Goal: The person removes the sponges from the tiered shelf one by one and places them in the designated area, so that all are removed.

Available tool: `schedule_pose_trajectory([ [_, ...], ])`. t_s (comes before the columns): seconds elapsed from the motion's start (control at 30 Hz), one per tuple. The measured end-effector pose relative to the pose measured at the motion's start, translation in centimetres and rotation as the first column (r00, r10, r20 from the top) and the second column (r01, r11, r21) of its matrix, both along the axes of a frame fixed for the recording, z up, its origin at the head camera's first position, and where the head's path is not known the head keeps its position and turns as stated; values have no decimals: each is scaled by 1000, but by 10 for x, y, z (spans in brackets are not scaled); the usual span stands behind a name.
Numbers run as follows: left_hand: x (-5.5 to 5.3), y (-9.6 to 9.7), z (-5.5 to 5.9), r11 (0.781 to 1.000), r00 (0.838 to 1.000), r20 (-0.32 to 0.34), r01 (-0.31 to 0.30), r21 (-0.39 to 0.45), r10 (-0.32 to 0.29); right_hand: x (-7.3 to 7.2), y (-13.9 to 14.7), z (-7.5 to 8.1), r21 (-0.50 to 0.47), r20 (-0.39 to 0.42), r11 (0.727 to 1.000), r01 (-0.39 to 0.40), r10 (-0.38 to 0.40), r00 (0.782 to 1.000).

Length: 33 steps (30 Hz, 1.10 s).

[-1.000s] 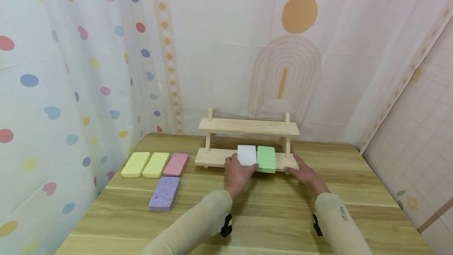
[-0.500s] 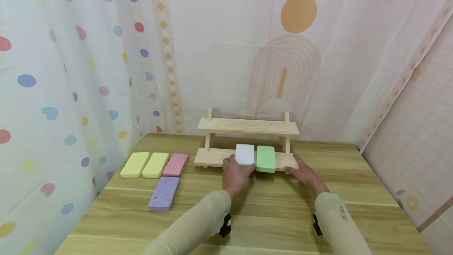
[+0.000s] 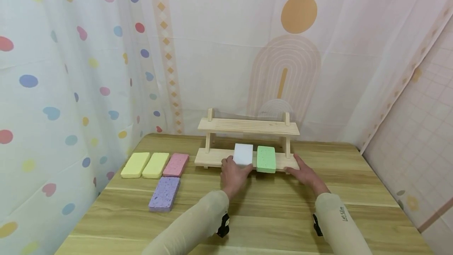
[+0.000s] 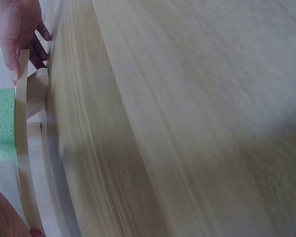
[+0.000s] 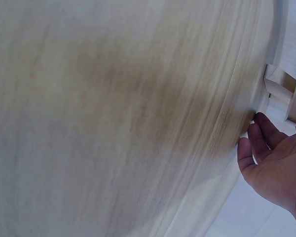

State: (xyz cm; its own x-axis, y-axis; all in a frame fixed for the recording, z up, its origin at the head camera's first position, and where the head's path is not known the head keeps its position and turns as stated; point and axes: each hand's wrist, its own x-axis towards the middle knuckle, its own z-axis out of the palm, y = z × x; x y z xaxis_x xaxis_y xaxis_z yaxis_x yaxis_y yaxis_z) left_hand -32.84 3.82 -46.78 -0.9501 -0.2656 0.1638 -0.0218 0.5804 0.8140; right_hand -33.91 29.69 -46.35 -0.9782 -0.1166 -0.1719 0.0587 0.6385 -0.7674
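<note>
On the lower tier of a two-tier wooden display rack [image 3: 219, 156], my left hand [image 3: 234, 176] grips a white sponge block [image 3: 243, 153] from the front, thumb at its right side. A green sponge [image 3: 266, 158] lies to the right of the white one, a narrow gap between them. My right hand [image 3: 305, 173] holds the right end of the lower tier, thumb at the front edge and a finger at the far corner. In the right wrist view the other fingers [image 5: 259, 143] are bent below the plank. The left wrist view shows only part of my left hand [image 4: 5, 217].
Left of the rack, two yellow sponges [image 3: 136, 164] and a pink sponge [image 3: 175, 164] lie in a row on the wooden table [image 3: 276, 223]. A purple sponge [image 3: 164, 194] lies in front of them. Patterned curtains [image 3: 226, 50] hang behind the rack.
My left hand has slid the white sponge block a little to the left, widening the gap to the green sponge. My right hand stays on the rack's end.
</note>
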Motion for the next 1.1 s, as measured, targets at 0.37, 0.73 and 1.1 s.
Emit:
schedule_pose_trajectory([
  [0.37,1,-18,-3,999,1000,-22,10,43,-9,2,-1,3,15,5,1000,3,-3,1000],
  [0.73,5,-49,-2,999,999,-31,41,16,-41,1,0,0,4,6,1000,-3,3,1000],
  [1.1,13,-70,0,995,995,-27,96,1,-96,0,1,-2,15,-6,1000,-10,10,1000],
])
